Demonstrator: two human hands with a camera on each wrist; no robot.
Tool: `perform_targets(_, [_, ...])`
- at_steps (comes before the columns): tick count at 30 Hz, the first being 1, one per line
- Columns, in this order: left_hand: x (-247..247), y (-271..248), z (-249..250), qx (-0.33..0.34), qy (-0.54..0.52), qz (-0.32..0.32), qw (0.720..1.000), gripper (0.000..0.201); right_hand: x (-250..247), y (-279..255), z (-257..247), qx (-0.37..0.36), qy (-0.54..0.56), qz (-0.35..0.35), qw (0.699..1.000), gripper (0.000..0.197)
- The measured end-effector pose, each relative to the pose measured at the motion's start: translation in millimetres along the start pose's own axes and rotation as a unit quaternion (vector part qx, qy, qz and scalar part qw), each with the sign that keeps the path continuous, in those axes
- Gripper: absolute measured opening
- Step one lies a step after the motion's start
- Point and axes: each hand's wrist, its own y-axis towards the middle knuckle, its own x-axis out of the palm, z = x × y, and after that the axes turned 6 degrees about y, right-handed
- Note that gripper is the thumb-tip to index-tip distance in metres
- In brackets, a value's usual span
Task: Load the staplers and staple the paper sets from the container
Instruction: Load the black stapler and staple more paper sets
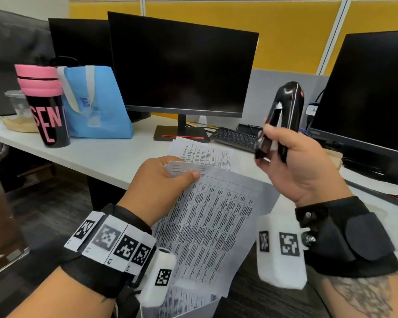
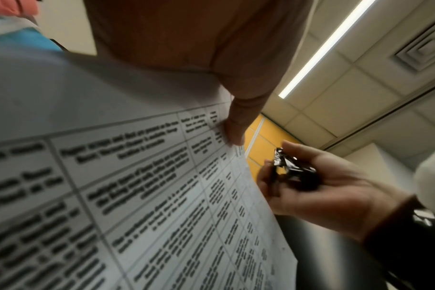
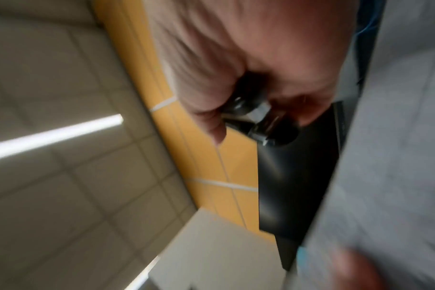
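Mid-task at the bench point(image 1: 115, 157): the left hand point(image 1: 163, 187) pinches a paper set point(image 1: 207, 216) by its top corner above the near edge, while the right hand point(image 1: 301, 171) grips a black stapler point(image 1: 283, 115) (upright, just beside the corner). This set looks unstapled; the container is not clearly seen.

A pale desk point(image 1: 101, 154) ran from the left edge toward the right of the frame. On it stood a pink-lidded black tumbler point(image 1: 44, 104), a blue tote bag point(image 1: 97, 104) and a clear plastic cup point(image 1: 17, 104) at left — monitors point(image 1: 182, 65) and a keyboard point(image 1: 234, 136) farther right.
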Motion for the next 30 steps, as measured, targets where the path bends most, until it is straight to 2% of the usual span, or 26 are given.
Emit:
perform_targets(2, [5.4, -3.1, 5.9, 0.01, 0.003, -0.006, 1.0, 0.002, 18.0, -6.0, 6.9, -0.026, -0.019, 0.052, 0.998, 0.012])
perform_targets(5, [12.4, -10.3, 14.1, 0.021, 0.001, -0.012, 1.0, 0.001, 34.2, -17.1, 14.7, -0.097, -0.069, 0.117, 0.986, 0.023])
perform_targets(9, [16.6, -18.3, 21.8, 0.037, 0.011, 0.007, 0.999, 0.004, 39.9, -29.2, 19.5, -0.146, -0.15, 0.104, 0.972, 0.028])
perform_targets(14, [18.3, -26.4, 29.8, 0.049, 0.009, -0.005, 0.999, 0.004, 40.0, -33.2, 20.6, -0.167, -0.192, 0.099, 0.962, 0.033])
perform_targets(25, [21.0, -34.5, 33.1, 0.051, -0.014, -0.019, 0.998, 0.006, 44.1, -36.1, 20.5, -0.191, -0.178, 0.084, 0.962, 0.044])
perform_targets(28, [21.7, -34.2, 33.6, 0.05, -0.03, -0.041, 0.997, 0.005, 42.2, -34.4, 20.6, -0.195, -0.181, 0.079, 0.961, 0.041])
perform_targets(30, [18.9, -32.7, 31.5, 0.059, -0.023, -0.074, 0.995, 0.012, 38.8, -33.4, 20.1, -0.199, -0.181, 0.073, 0.96, 0.039])
